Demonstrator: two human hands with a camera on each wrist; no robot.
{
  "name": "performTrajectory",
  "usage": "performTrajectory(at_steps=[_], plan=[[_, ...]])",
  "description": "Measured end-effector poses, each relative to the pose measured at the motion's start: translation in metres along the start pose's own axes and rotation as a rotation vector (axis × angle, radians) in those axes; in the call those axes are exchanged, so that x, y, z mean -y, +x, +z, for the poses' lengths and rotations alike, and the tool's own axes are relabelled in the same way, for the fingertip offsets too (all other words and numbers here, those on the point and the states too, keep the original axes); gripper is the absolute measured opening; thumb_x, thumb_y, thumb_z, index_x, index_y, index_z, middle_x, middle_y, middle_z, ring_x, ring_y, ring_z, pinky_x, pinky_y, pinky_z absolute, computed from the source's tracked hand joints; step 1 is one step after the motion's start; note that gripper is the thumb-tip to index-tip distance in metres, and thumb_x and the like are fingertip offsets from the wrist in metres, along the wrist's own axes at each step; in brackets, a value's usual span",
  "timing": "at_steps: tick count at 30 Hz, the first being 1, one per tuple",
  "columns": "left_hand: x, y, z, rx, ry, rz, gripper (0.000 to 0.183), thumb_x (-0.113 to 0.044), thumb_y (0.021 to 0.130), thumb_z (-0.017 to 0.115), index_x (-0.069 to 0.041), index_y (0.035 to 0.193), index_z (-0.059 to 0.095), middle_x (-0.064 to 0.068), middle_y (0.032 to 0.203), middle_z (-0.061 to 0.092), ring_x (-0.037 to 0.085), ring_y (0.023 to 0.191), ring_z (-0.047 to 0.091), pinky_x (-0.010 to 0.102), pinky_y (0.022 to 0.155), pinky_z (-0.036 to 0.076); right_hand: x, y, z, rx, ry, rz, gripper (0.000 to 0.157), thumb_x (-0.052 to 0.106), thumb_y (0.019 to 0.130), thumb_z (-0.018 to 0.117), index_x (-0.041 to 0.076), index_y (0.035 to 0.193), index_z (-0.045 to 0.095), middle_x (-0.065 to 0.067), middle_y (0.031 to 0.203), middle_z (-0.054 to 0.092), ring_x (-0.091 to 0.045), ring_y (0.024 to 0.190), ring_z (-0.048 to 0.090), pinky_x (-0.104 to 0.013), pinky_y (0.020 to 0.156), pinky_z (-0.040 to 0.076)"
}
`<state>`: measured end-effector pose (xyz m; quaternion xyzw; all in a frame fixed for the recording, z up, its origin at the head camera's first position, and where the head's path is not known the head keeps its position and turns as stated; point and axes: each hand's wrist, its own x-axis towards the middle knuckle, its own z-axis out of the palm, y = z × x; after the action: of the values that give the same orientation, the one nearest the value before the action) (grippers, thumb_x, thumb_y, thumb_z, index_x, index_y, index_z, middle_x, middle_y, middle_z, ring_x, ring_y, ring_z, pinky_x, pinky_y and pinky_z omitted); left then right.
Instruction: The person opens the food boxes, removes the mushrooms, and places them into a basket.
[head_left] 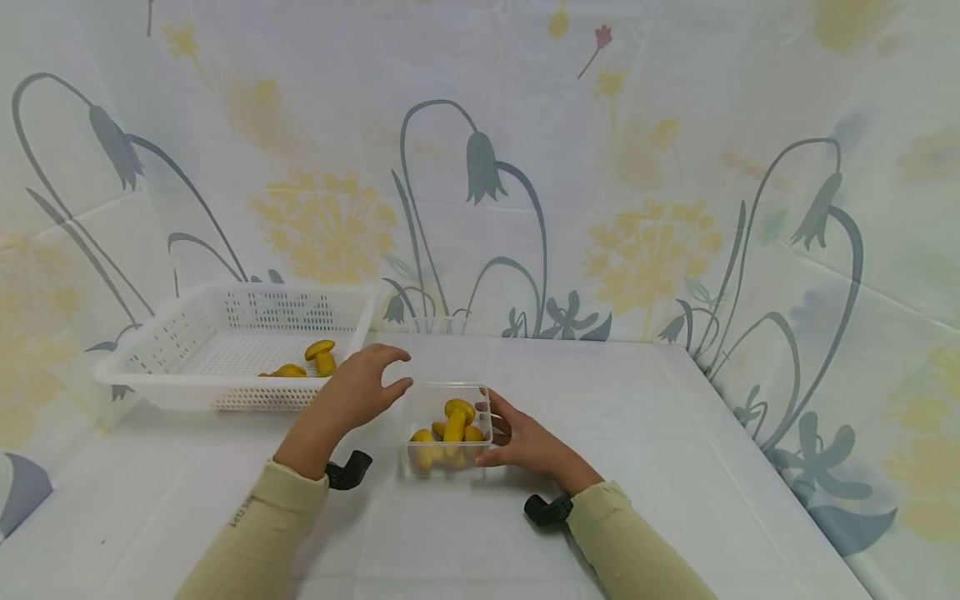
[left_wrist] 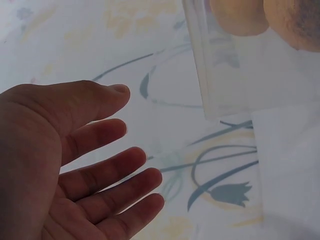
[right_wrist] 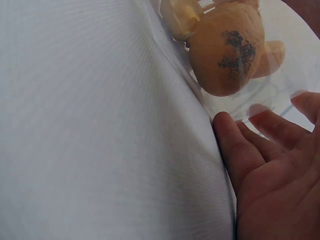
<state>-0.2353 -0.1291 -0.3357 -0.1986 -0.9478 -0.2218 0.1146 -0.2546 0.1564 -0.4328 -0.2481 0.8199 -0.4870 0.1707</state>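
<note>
A clear plastic box (head_left: 450, 457) stands on the table with several yellow mushrooms (head_left: 454, 421) in it. A transparent panel, like a raised lid, rises faintly behind it. My right hand (head_left: 528, 442) rests at the box's right side, fingers spread along the wall and thumb at the front corner. In the right wrist view, a mushroom (right_wrist: 225, 50) with a dark patch shows through the plastic beside the fingertips. My left hand (head_left: 363, 387) hovers left of the box, fingers apart and loosely bent. Nothing lies between its thumb and fingers (left_wrist: 120, 165) in the left wrist view.
A white perforated basket (head_left: 172, 387) stands at the left, behind the left forearm, with yellow mushrooms (head_left: 321, 357) near its front right corner. The table has a white cover (head_left: 615, 408), and a flower-patterned sheet (head_left: 480, 250) hangs behind and at the sides.
</note>
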Motion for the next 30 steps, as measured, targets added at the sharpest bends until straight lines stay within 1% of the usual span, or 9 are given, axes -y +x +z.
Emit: performTrajectory(at_steps=[5, 11, 14, 19, 23, 30], plan=[[-0.006, 0.0, 0.003, 0.019, -0.005, 0.001, 0.039, -0.028, 0.092, 0.065, -0.007, 0.124, 0.062, 0.014, 0.129, 0.061, 0.033, 0.12, 0.057, 0.048, 0.101, 0.048, 0.0, 0.0, 0.0, -0.008, -0.014, -0.005, 0.112, 0.04, 0.073, 0.083, 0.031, 0.156, 0.008, 0.0, 0.157, 0.031, -0.022, 0.143, 0.036, -0.04, 0.111, 0.039], [-0.013, 0.0, 0.01, 0.031, 0.0, 0.023, 0.037, -0.028, 0.092, 0.065, -0.008, 0.124, 0.063, 0.013, 0.128, 0.062, 0.032, 0.116, 0.06, 0.047, 0.098, 0.05, 0.001, 0.0, 0.001, -0.018, -0.018, -0.012, 0.11, 0.039, 0.074, 0.083, 0.028, 0.156, 0.011, -0.003, 0.155, 0.034, -0.026, 0.142, 0.038, -0.041, 0.11, 0.04], [-0.015, 0.0, 0.014, 0.037, -0.002, 0.036, 0.037, -0.028, 0.092, 0.065, -0.008, 0.123, 0.063, 0.012, 0.126, 0.063, 0.031, 0.114, 0.061, 0.047, 0.098, 0.05, 0.0, 0.0, 0.001, -0.025, -0.013, -0.01, 0.109, 0.037, 0.074, 0.083, 0.029, 0.156, 0.013, -0.003, 0.154, 0.036, -0.026, 0.141, 0.04, -0.042, 0.109, 0.041], [-0.021, 0.0, 0.018, 0.067, -0.025, 0.046, 0.035, -0.025, 0.092, 0.066, -0.008, 0.122, 0.063, 0.012, 0.125, 0.063, 0.03, 0.113, 0.061, 0.046, 0.099, 0.05, 0.0, 0.0, 0.001, -0.037, -0.019, -0.003, 0.108, 0.039, 0.072, 0.084, 0.035, 0.154, 0.015, -0.002, 0.152, 0.038, -0.025, 0.139, 0.042, -0.042, 0.108, 0.043], [-0.027, 0.0, 0.021, 0.102, -0.04, 0.038, 0.035, -0.025, 0.092, 0.066, -0.008, 0.122, 0.063, 0.011, 0.125, 0.063, 0.03, 0.114, 0.06, 0.046, 0.1, 0.048, 0.0, 0.0, 0.001, -0.032, -0.021, 0.005, 0.11, 0.041, 0.071, 0.084, 0.036, 0.155, 0.013, -0.001, 0.154, 0.037, -0.024, 0.14, 0.042, -0.041, 0.109, 0.042], [-0.031, 0.001, 0.029, 0.136, -0.065, 0.038, 0.035, -0.026, 0.091, 0.067, -0.01, 0.121, 0.064, 0.009, 0.124, 0.064, 0.028, 0.114, 0.06, 0.046, 0.101, 0.048, 0.0, -0.001, 0.002, -0.006, -0.003, 0.002, 0.11, 0.038, 0.075, 0.082, 0.032, 0.156, 0.008, -0.004, 0.158, 0.03, -0.026, 0.142, 0.038, -0.043, 0.111, 0.039]])
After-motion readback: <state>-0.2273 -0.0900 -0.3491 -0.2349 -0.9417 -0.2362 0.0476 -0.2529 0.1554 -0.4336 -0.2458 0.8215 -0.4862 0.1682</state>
